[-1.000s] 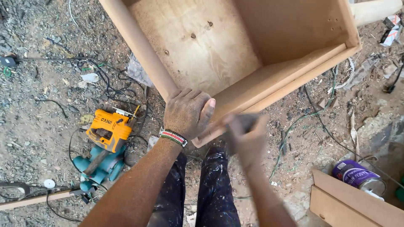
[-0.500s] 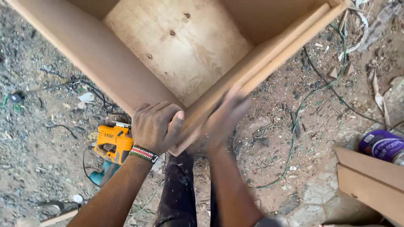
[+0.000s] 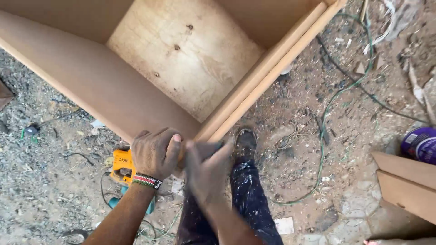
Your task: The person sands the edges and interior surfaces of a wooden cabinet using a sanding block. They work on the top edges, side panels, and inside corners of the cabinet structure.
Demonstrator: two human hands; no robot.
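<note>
Head view: left hand (image 3: 156, 153) clenched on box corner (image 3: 188, 136), steadying panel joint; right hand (image 3: 206, 169) (motion-blurred) beside it, grip indeterminate.

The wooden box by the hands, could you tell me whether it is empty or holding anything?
Empty: the wooden box shows only its bare plywood bottom.

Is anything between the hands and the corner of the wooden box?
Nothing visible. The left hand already grips the near corner of the wooden box, and the blurred right hand is right against that corner. The yellow power tool lies below, behind the left hand.
</note>
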